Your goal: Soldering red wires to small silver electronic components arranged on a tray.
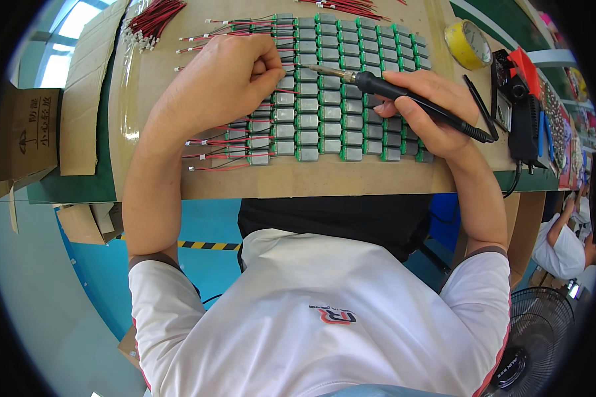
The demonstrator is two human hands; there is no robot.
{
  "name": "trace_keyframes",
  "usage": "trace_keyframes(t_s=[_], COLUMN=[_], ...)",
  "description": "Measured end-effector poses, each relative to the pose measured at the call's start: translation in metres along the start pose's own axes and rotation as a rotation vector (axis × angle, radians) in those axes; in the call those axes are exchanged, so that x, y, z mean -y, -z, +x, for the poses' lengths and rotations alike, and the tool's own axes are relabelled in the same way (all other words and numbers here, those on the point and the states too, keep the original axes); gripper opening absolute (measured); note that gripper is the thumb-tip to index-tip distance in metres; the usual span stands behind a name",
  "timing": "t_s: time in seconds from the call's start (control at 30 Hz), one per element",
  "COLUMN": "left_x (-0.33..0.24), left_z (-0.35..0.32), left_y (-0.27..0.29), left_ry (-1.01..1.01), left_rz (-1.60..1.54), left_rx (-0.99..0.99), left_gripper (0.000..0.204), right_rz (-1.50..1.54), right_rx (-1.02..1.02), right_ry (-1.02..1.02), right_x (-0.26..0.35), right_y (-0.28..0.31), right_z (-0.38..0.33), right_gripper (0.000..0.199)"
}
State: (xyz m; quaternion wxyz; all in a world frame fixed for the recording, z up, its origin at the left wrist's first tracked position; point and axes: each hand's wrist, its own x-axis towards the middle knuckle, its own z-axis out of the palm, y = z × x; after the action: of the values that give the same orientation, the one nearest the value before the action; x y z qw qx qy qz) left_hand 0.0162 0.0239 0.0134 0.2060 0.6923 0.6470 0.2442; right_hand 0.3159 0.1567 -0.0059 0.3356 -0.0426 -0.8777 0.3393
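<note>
A: Head view, item one. What did the right hand point(437, 112) hold?

B: It was clamped around a black-handled soldering iron with a slim metal tip point(404, 94). The handle lay across the fingers and the tip pointed left, resting over the upper rows of the grid of small grey metal motors with green end caps point(338, 99).

A: And the left hand point(225, 83)?

B: It was curled shut into a loose fist, fingertips pressed down at the left part of the motor grid, just left of the iron's tip. Whether it pinched a wire could not be told. The two hands were apart, with several motors between them.

A: Location of the motors?

B: They lay in tight rows on the tan cardboard-covered worktop point(152, 99), with thin red and black lead wires point(212, 149) running out from the left columns.

A: Surrounding items?

B: A loose bundle of red wires with white connectors point(149, 23) lay at the top left. A yellow roll of tape point(467, 43) sat at the top right, near a black iron stand point(516, 99). A black floor fan point(533, 344) stood at the lower right.
</note>
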Motion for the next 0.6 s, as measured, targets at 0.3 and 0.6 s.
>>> trace_keyframes(t_s=[0.3,0.6], left_x=[-0.0065,-0.0096], left_z=[0.0016,0.0017], left_y=[0.0038,0.0058], left_ry=[0.031,0.054], left_rz=[0.0,0.006], left_rx=[0.013,0.027], left_gripper=[0.013,0.013], right_rz=[0.009,-0.001], right_rx=[-0.01,-0.012], right_ry=[-0.011,0.011], right_x=[0.0005,0.0005], right_y=[-0.0008,-0.0008], right_z=[-0.001,-0.0002], right_gripper=[0.033,0.034])
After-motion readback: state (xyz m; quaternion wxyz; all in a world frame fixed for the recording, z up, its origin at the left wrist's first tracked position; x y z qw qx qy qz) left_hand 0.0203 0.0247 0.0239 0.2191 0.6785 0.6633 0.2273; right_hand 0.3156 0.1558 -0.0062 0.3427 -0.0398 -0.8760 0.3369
